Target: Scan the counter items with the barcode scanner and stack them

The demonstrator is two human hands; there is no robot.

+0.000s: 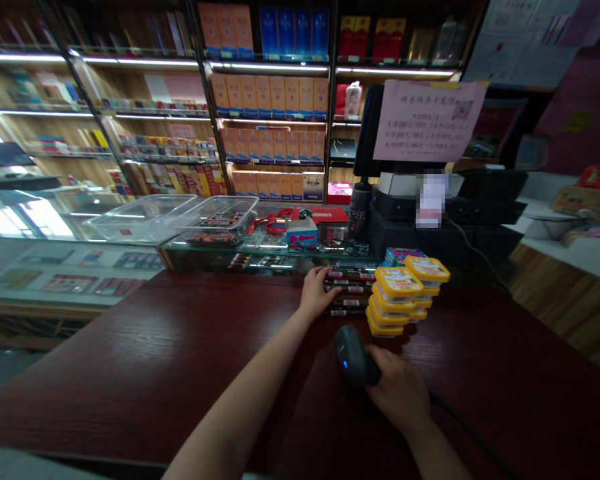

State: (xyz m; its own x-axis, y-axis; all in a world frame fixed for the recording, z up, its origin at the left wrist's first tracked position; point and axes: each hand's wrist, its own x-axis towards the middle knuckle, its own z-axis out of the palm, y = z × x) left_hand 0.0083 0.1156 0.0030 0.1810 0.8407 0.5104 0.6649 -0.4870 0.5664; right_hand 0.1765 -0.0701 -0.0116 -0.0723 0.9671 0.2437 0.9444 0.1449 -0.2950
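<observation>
My right hand (400, 387) is wrapped round the handle of a dark barcode scanner (351, 357) with a small blue light. The scanner is above the table, its head pointing up and to the left. Farther forward, my left hand (317, 293) grips the left ends of dark, narrow packs (353, 290) with white barcode labels, thumb and fingers on either side. Several of these packs lie in rows. At their right end stand stacked yellow-lidded tubs (397, 283), with a second stack of tubs (427, 269) just behind.
A dark red wooden table (155, 373) lies under my arms. Behind it are a glass counter (220, 257), a clear plastic bin (140, 217), a small blue box (302, 237) and a monitor (370, 133) with a paper notice. The scanner's cable (465, 427) trails right.
</observation>
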